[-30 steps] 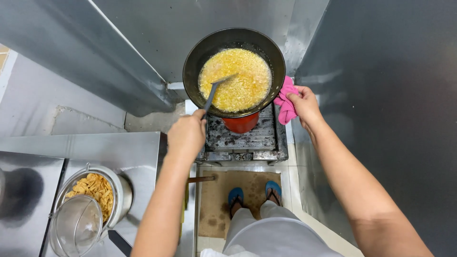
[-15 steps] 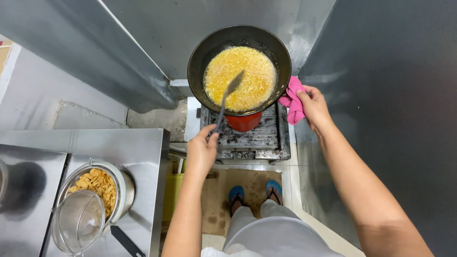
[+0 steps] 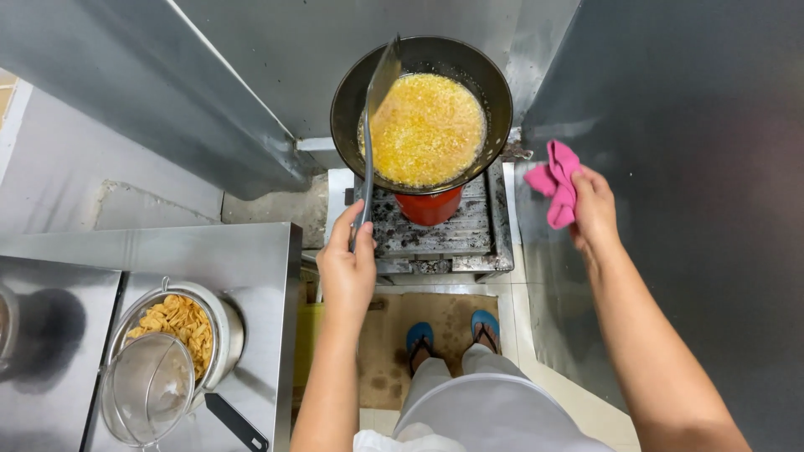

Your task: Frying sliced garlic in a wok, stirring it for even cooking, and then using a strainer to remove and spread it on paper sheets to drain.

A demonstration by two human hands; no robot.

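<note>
Left hand (image 3: 347, 269) grips a long metal spatula (image 3: 373, 125), blade raised above the wok's (image 3: 347, 92) bubbling yellow oil; right hand (image 3: 593, 209) clutches a crumpled pink cloth (image 3: 557, 191), apparently clear of the wok.

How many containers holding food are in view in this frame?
2: the black wok of yellow food on the burner, and the metal bowl of fried chips on the steel counter. Any others would be out of frame.
</note>
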